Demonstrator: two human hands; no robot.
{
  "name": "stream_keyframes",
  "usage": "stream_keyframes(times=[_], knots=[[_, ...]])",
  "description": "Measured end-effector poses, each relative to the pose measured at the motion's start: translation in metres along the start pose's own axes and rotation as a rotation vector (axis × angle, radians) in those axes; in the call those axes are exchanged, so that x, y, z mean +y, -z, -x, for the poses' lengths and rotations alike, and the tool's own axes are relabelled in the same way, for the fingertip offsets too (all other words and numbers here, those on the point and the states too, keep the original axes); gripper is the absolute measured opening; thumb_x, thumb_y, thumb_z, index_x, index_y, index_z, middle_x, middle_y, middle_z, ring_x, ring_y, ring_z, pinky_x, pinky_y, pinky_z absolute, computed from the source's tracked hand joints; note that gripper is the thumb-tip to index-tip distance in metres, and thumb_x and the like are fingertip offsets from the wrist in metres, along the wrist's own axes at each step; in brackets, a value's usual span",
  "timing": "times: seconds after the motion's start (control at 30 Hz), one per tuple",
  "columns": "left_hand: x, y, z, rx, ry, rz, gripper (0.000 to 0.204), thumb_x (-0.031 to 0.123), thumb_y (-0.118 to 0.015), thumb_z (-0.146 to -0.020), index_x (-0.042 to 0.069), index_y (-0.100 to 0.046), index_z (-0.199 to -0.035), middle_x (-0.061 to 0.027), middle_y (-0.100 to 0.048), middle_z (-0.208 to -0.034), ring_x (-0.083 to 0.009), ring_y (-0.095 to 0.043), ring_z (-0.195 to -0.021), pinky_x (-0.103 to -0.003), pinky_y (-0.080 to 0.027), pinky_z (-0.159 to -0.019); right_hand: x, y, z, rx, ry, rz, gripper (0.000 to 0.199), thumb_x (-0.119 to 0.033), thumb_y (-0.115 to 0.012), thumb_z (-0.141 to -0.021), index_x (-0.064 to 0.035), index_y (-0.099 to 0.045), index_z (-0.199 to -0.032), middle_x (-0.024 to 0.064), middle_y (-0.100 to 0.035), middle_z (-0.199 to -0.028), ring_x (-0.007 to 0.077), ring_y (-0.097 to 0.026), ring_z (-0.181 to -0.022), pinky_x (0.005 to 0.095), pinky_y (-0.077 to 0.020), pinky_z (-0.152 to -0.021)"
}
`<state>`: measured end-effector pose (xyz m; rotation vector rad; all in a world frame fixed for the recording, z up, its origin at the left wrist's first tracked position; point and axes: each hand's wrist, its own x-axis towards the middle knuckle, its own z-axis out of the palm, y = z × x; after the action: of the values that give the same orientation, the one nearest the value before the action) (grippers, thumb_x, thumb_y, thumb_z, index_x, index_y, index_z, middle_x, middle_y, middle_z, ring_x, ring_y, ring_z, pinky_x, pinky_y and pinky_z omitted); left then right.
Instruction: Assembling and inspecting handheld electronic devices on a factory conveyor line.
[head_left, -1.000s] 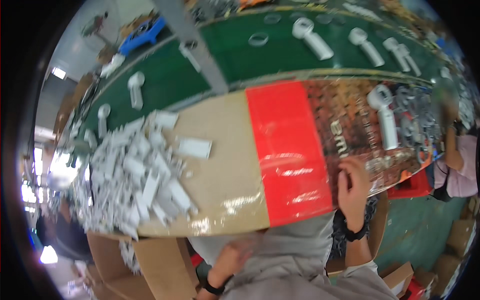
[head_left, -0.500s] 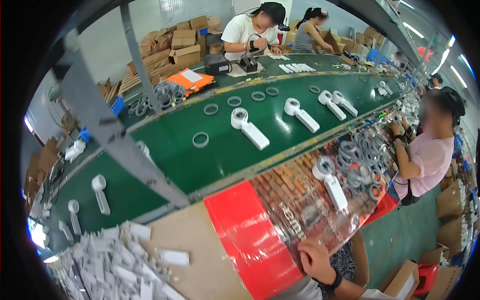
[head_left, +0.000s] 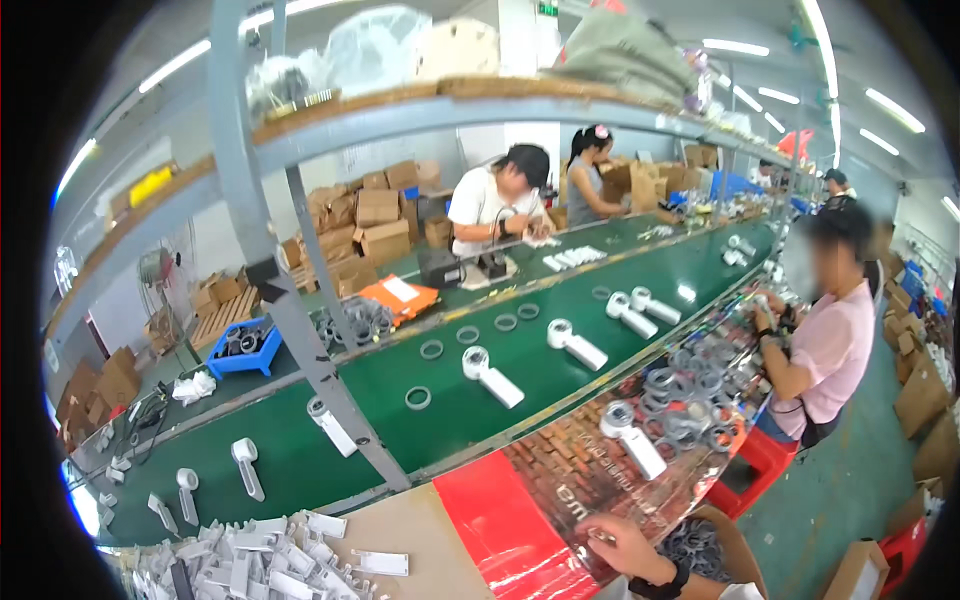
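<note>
My right hand (head_left: 622, 549), with a black band at the wrist, rests at the near edge of the bench, over a printed glossy sheet (head_left: 560, 462). Its fingers are curled together; a small speck shows at them, too small to name. My left hand is out of view. Beyond my right hand a white handheld fan body (head_left: 637, 448) with a round head lies on the sheet. Grey rings (head_left: 672, 387) are heaped beside it. A red glossy panel (head_left: 500, 525) lies to the left of the hand.
A green conveyor belt (head_left: 450, 430) carries white fan bodies (head_left: 493, 380) and grey rings (head_left: 418, 398). White plastic parts (head_left: 250, 560) pile up at lower left. A metal post (head_left: 300, 340) and shelf (head_left: 400, 125) stand in front. A carton of rings (head_left: 735, 540) sits below right. Co-workers sit across and at right.
The view has tilted upward, bringing the overhead shelf into sight and shifting the bench lower. My right hand stays by the sheet's near edge, its fingers still curled.
</note>
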<state>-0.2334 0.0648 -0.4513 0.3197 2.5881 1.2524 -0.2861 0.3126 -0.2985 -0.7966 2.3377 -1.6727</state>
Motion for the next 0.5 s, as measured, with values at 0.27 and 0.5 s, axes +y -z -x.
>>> stream_keyframes(times=[0.27, 0.5], knots=[[0.078, -0.056, 0.142, -0.187, 0.102, 0.194, 0.035, 0.011, -0.056, -0.083, 0.005, -0.057, -0.117, -0.0172, -0.058, -0.113, -0.0317, -0.056, -0.096, -0.035, -0.046, -0.081, -0.246, 0.138, -0.002, 0.547, 1.393, -0.136, 0.078, -0.026, -0.081, -0.06, 0.0018, -0.048, -0.125, 0.018, -0.054, -0.117, 0.0231, -0.053, -0.106, 0.0366, -0.0398, -0.092], [0.146, -0.036, 0.174, 0.113, -0.179, 0.426, 0.027, 0.006, -0.053, -0.087, 0.002, -0.057, -0.113, -0.0148, -0.061, -0.099, -0.0301, -0.058, -0.091, -0.037, -0.045, -0.08, -0.298, 0.176, -0.044, 0.627, 1.524, 0.087, 0.072, -0.021, -0.079, -0.063, 0.0018, -0.048, -0.124, 0.0163, -0.056, -0.115, 0.0227, -0.054, -0.104, 0.0358, -0.0407, -0.091]])
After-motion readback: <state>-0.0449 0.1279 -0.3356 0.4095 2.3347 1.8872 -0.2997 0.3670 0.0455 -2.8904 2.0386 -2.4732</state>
